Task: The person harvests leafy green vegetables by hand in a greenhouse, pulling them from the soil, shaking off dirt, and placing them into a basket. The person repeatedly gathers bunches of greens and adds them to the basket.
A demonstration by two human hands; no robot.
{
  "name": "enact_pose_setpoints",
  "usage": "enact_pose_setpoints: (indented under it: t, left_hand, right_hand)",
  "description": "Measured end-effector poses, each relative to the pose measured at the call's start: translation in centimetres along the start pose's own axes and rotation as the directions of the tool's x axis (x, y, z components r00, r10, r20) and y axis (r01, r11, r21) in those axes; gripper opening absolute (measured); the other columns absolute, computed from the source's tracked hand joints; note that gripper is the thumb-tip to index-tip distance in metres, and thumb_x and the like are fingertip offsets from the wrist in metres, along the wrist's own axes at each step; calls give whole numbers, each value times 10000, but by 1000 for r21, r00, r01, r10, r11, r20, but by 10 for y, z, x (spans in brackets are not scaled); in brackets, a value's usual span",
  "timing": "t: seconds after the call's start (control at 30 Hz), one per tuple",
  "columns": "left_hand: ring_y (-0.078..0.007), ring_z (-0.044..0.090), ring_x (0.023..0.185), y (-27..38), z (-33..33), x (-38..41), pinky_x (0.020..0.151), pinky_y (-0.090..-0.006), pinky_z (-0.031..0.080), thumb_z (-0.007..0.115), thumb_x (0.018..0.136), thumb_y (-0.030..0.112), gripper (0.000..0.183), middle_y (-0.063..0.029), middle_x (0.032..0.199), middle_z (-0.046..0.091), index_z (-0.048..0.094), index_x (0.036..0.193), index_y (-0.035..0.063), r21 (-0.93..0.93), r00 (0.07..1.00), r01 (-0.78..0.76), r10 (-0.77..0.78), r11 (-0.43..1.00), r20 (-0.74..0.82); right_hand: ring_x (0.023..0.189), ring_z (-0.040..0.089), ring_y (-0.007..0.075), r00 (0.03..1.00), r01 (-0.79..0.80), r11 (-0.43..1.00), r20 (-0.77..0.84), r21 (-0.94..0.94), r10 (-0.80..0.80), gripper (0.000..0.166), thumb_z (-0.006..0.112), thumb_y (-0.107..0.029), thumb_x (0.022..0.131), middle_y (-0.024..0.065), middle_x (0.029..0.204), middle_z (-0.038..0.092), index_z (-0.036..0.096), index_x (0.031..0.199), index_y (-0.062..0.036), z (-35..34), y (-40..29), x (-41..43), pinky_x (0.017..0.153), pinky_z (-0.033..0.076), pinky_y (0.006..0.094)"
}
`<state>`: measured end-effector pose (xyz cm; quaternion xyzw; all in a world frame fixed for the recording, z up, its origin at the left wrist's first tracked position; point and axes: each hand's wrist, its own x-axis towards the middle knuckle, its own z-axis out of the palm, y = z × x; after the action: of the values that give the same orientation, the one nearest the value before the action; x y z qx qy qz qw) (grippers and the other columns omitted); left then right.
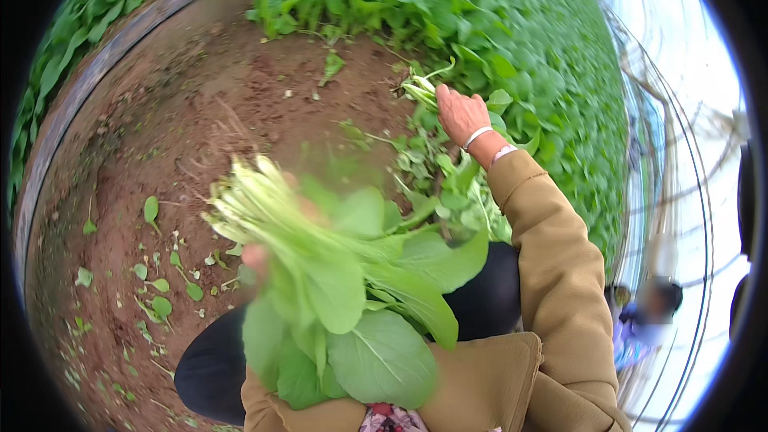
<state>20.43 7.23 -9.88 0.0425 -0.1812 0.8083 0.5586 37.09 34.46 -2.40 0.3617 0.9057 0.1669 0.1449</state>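
Note:
A thick bunch of leafy greens (336,264) is gripped in my left hand (255,261), its pale stems and stringy roots pointing up and left. The leaves fan over my lap and hide most of that hand. Out to the right, my right hand (461,111) is closed around a few plants (420,91), whose white stem bases and soil-covered roots show past the fingers. This hand is at the edge of the standing crop (516,60). Loose leaves and stems (456,192) lie on the soil below my right wrist.
Bare brown soil (198,84) bears scattered small leaves (161,306) on the left. A grey edging strip (114,60) curves along the far left, with more greens (78,42) beyond it. Another person (645,318) is at the far right, near the plastic greenhouse wall (678,210).

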Motion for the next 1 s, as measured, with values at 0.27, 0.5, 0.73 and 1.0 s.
enact_pose_setpoints:
  t: [0.27, 0.5, 0.73, 1.0]
  left_hand:
    - [-256, 425, 1014, 7, 32, 16, 879, -389, 379, 827, 549, 254, 1049, -117, 1099, 426, 135, 1326, 118, 272, 870, 313, -389, 910, 302]
    - [-223, 451, 865, -17, 25, 24, 766, -316, 413, 842, 506, 235, 975, -85, 958, 477, 243, 1269, 133, 337, 874, 373, -449, 865, 185]
    - [-231, 523, 825, -41, -30, 38, 681, -340, 506, 749, 591, 182, 904, -129, 1168, 400, 219, 1322, 132, 333, 863, 472, -506, 816, 16]
    - [-248, 534, 835, -109, -62, 74, 574, -301, 448, 697, 559, 245, 897, -146, 1017, 495, 202, 1279, 44, 269, 816, 577, -561, 771, -141]
  right_hand:
    - [741, 612, 316, 947, -309, 950, 71, -49, 312, 134, 398, -99, 806, 153, 803, 622, 434, 926, -50, -26, 125, -149, 633, 433, 430]
    - [722, 621, 293, 843, -530, 846, -72, 56, 533, 128, 398, -127, 827, 127, 797, 627, 437, 927, -58, 33, 175, -122, 639, 435, 431]
    - [733, 621, 257, 839, -383, 916, 371, -119, 399, 123, 404, -115, 833, 101, 830, 614, 445, 946, -88, 172, 130, -64, 713, 402, 433]
    - [713, 609, 304, 911, -366, 919, 256, 146, 323, 152, 477, -151, 822, 116, 832, 618, 435, 932, -56, 140, 153, -65, 665, 420, 428]
